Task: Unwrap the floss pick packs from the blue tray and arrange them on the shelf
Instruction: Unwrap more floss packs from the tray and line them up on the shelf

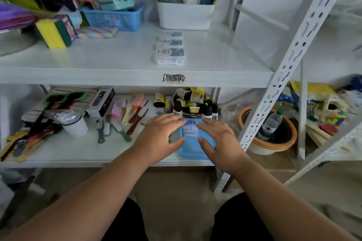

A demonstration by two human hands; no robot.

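Note:
A blue tray (pixel 193 151) lies on the lower shelf at its right end. A clear-wrapped bundle of floss pick packs (pixel 189 128) rests in its far half. My left hand (pixel 162 136) and my right hand (pixel 217 139) hover over the tray on either side of the bundle, fingers spread, fingertips at or near the wrap; whether they grip it I cannot tell. On the upper shelf (pixel 117 76), three floss pick packs (pixel 170 50) lie in a row running from the front edge toward the back.
A white bin (pixel 185 15) and a blue basket (pixel 115 18) stand behind the row on the upper shelf, sponges at left. Black bottles (pixel 193 103) crowd right behind the tray; brushes and combs (pixel 125 117) lie to its left. A slotted white upright (pixel 284 76) rises at right.

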